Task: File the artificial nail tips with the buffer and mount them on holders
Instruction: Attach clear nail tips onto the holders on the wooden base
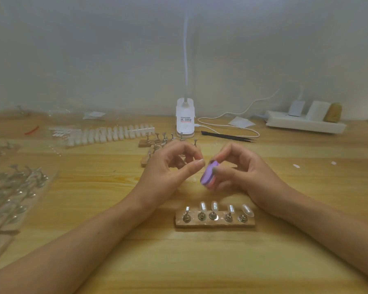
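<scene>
The right hand point(240, 170) holds the purple buffer point(208, 174) pinched between thumb and fingers, just beside the left hand point(170, 166), whose grip is closed thumb-to-forefinger on something too small to make out. Both hover above the tabletop point(94, 209). Nearer the person, a wooden base point(215, 223) carries five holders, each bearing a clear nail tip point(248, 209).

Nail-craft workspace, probably home: wooden tabletop point(285, 251), clip lamp point(185, 117), power strip point(302, 124), rows of nail tips point(108, 133), metal holders point(214, 216).
</scene>
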{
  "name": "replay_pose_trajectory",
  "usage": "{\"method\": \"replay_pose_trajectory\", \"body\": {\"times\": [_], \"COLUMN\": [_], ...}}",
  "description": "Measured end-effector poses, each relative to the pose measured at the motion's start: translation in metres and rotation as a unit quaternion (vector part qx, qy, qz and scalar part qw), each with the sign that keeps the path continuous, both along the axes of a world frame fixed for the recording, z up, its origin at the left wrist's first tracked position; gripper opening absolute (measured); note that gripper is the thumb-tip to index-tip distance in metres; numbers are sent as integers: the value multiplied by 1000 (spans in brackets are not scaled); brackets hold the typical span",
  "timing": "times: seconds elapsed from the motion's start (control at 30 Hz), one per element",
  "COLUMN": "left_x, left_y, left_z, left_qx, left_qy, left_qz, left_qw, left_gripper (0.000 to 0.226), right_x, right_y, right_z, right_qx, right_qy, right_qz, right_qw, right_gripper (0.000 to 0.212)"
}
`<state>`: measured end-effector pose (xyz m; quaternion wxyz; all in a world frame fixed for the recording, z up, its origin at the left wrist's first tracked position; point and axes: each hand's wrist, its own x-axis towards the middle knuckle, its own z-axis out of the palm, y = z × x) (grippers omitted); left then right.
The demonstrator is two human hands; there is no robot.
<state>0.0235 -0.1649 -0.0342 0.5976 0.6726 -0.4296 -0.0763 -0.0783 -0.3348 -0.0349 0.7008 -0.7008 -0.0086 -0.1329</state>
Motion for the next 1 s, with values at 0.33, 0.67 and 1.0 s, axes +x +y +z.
{"method": "replay_pose_trajectory", "body": {"times": [0.33,0.67,1.0], "left_x": [1,-1,-1], "left_y": [-1,-2,0], "left_z": [-2,0,0], "left_qx": [-1,0,6], "left_qy": [-11,-9,-11], "left_qz": [14,19,-6], "left_qw": [1000,1000,1000], "left_gripper": [12,11,9], "right_x": [-3,0,1], "right_y": [4,-3,-2], "right_z": [1,1,-1], "right_qx": [-26,76,16], "right_qy": [-26,-30,-5], "right_qz": [-7,-75,-24], "right_qw": [999,994,1000], "right_gripper": [21,26,28]}}
